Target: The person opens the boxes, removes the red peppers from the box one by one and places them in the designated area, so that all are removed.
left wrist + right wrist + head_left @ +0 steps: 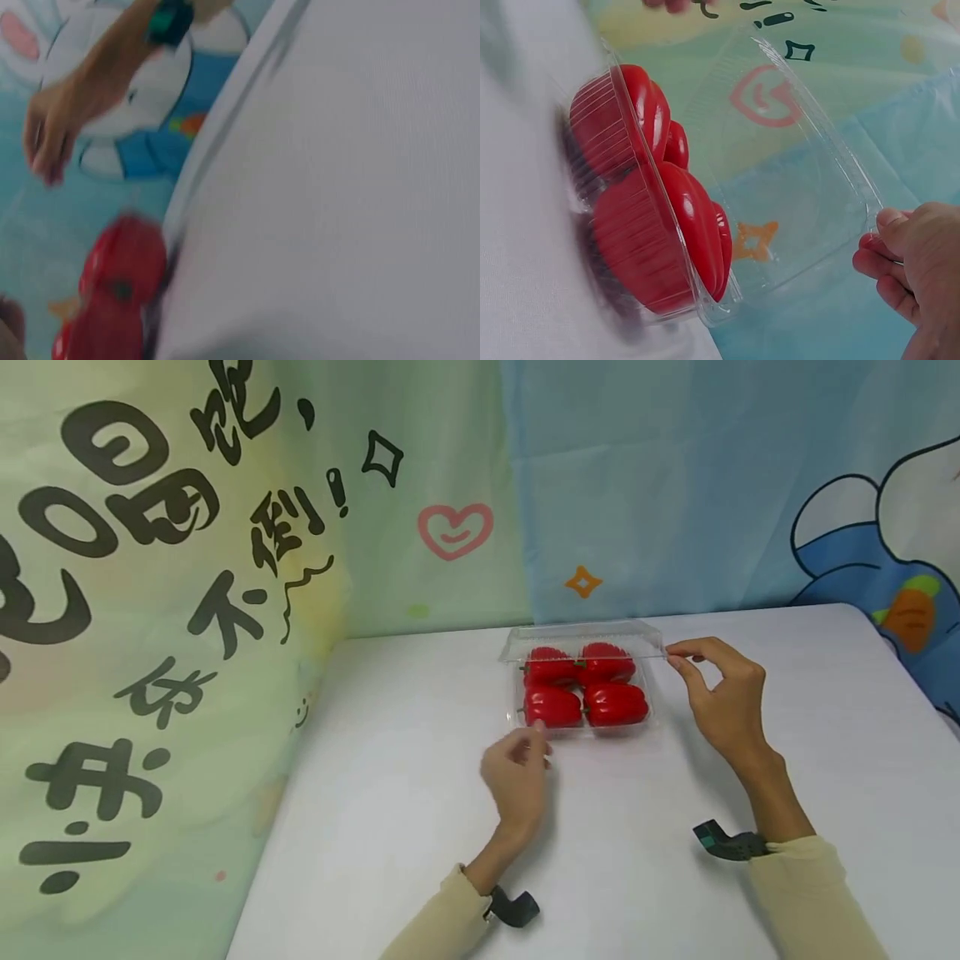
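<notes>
The clear lid (799, 187) of a plastic box (651, 703) is being pinched at its corner between the thumb and fingers of the right hand (720, 693), and is being held raised at a tilt. The box is being supported by the white table (375, 827), below that pinch and to its left, with four red peppers (552, 706) being contained in two rows. Near the box's front edge, the left hand (517, 772) is being held with loosely bent, unloaded fingers.

From head cam, looking forward and down over the table (375, 827), kinda far back. From both wrist cams, tipped sideways; from right, super close on red peppers (688, 206), shared with head cam.
</notes>
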The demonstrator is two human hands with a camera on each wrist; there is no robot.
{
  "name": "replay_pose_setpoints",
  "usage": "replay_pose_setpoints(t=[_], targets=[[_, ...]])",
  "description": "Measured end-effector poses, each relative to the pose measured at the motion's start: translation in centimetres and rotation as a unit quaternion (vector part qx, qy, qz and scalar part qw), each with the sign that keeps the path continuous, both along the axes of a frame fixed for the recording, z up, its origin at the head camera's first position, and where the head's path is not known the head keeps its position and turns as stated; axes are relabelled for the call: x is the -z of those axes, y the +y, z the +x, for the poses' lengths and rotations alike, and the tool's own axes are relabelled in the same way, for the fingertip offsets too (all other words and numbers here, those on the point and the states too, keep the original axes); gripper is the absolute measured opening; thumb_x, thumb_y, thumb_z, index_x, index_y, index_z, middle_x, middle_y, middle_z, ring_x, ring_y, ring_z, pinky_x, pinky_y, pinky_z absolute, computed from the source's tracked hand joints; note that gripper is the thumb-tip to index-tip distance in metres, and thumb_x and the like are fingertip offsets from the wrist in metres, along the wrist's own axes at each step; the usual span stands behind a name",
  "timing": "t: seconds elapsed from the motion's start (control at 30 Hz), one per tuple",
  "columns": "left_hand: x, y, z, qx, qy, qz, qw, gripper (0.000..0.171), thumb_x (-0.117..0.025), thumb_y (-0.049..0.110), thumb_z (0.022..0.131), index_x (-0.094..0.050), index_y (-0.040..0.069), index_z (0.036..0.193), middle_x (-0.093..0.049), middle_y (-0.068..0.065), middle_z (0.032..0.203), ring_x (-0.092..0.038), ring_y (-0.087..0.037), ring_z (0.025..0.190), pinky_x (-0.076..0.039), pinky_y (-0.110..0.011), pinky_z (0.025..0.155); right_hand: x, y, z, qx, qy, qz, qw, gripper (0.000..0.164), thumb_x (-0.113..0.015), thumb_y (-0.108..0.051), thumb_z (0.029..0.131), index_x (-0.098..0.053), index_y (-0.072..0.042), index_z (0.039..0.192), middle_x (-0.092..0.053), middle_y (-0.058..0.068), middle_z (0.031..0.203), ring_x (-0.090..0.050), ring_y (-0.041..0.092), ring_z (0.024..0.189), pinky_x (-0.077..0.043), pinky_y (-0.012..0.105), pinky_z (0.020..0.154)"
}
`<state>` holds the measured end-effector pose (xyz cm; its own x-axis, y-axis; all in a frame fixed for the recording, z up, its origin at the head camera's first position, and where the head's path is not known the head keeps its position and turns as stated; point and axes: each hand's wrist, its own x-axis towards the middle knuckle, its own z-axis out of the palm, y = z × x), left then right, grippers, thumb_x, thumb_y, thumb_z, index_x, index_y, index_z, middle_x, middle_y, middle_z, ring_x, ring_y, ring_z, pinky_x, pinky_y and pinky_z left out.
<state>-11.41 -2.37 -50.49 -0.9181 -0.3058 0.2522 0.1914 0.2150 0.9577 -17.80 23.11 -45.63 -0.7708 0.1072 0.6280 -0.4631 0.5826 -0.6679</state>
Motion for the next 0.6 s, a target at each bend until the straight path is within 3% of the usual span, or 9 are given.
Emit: replay_pose_setpoints(t=[0.07, 0.1, 0.13, 0.17, 0.23, 0.3, 0.37, 0.53, 0.6], targets=[[0.1, -2.2, -0.8, -0.099, -0.019, -0.033, 0.9944, 0.015, -0.073, 0.025, 0.104, -0.084, 0.015, 0.099, -0.082, -0.001, 0.089, -0.072, -0.006, 0.072, -0.060, -0.026, 0.065, 0.2, -0.1, -0.1, 0.004, -0.002, -0.006, 1.000, 0.017, -0.074, 0.001, 0.100, -0.080, 0.002, 0.116, -0.082, 0.022, 0.114, -0.057, -0.014, 0.103, -0.046, 0.006, 0.098], [0.3, -3.2, -1.2, -0.126, -0.038, -0.046, 0.9903, 0.014, -0.074, 0.027, 0.103, -0.083, 0.016, 0.104, -0.083, 0.001, 0.094, -0.074, -0.009, 0.079, -0.060, -0.027, 0.070, 0.3, -0.2, -0.1, 0.006, -0.003, -0.012, 1.000, 0.017, -0.074, 0.001, 0.100, -0.080, 0.002, 0.116, -0.082, 0.022, 0.115, -0.057, -0.014, 0.103, -0.046, 0.006, 0.098], [0.5, -3.8, -1.6, -0.133, -0.061, -0.046, 0.9882, 0.016, -0.074, 0.028, 0.102, -0.083, 0.016, 0.110, -0.084, 0.002, 0.099, -0.077, -0.011, 0.084, -0.061, -0.029, 0.074, 0.3, 0.0, 0.0, 0.009, -0.003, -0.014, 1.000, 0.017, -0.075, 0.001, 0.100, -0.080, 0.002, 0.116, -0.082, 0.022, 0.115, -0.058, -0.015, 0.103, -0.046, 0.006, 0.098], [0.7, -4.3, -2.0, -0.124, -0.084, -0.040, 0.9879, 0.019, -0.074, 0.029, 0.102, -0.082, 0.016, 0.113, -0.084, 0.002, 0.103, -0.079, -0.014, 0.088, -0.062, -0.031, 0.076, 0.3, 0.1, 0.0, 0.012, -0.003, -0.016, 1.000, 0.017, -0.075, 0.001, 0.100, -0.081, 0.001, 0.116, -0.082, 0.022, 0.115, -0.058, -0.015, 0.103, -0.046, 0.006, 0.098], [1.0, -4.9, -2.8, -0.073, -0.126, -0.020, 0.9891, 0.022, -0.075, 0.028, 0.103, -0.081, 0.012, 0.117, -0.085, -0.003, 0.105, -0.082, -0.021, 0.091, -0.065, -0.032, 0.079, 0.2, 0.3, -0.1, 0.014, -0.002, -0.018, 1.000, 0.017, -0.075, 0.000, 0.100, -0.081, 0.000, 0.116, -0.082, 0.022, 0.115, -0.058, -0.015, 0.104, -0.047, 0.007, 0.098], [1.3, -5.2, -3.4, -0.021, -0.155, 0.006, 0.9876, 0.021, -0.076, 0.025, 0.102, -0.081, 0.007, 0.114, -0.085, -0.009, 0.101, -0.083, -0.027, 0.090, -0.067, -0.031, 0.078, 0.0, 0.3, -0.3, 0.012, 0.001, -0.020, 1.000, 0.017, -0.075, 0.000, 0.100, -0.081, 0.000, 0.116, -0.082, 0.021, 0.114, -0.059, -0.014, 0.104, -0.047, 0.008, 0.098], [1.4, -5.2, -3.7, 0.010, -0.168, 0.032, 0.9852, 0.017, -0.077, 0.019, 0.101, -0.082, 0.004, 0.109, -0.085, -0.013, 0.097, -0.083, -0.031, 0.089, -0.067, -0.029, 0.076, -0.3, 0.3, -0.7, 0.008, 0.004, -0.021, 1.000, 0.017, -0.075, -0.001, 0.100, -0.081, 0.000, 0.116, -0.082, 0.021, 0.113, -0.060, -0.012, 0.103, -0.048, 0.009, 0.097], [1.4, -5.5, -3.1, 0.025, -0.185, 0.059, 0.9807, 0.012, -0.078, 0.012, 0.098, -0.080, 0.001, 0.103, -0.084, -0.016, 0.093, -0.083, -0.030, 0.086, -0.065, -0.022, 0.076, -1.4, -0.1, -1.8, 0.008, 0.006, -0.031, 0.999, 0.015, -0.076, -0.003, 0.100, -0.081, 0.001, 0.113, -0.082, 0.019, 0.110, -0.061, -0.010, 0.099, -0.048, 0.011, 0.096], [1.3, -6.0, -2.3, 0.033, -0.201, 0.064, 0.9769, 0.013, -0.077, 0.011, 0.098, -0.080, 0.000, 0.103, -0.084, -0.017, 0.093, -0.083, -0.028, 0.087, -0.065, -0.023, 0.079, -2.1, -0.2, -2.5, 0.005, 0.005, -0.048, 0.999, 0.014, -0.077, -0.004, 0.101, -0.081, 0.002, 0.113, -0.084, 0.007, 0.106, -0.063, -0.008, 0.096, -0.050, 0.012, 0.096]])
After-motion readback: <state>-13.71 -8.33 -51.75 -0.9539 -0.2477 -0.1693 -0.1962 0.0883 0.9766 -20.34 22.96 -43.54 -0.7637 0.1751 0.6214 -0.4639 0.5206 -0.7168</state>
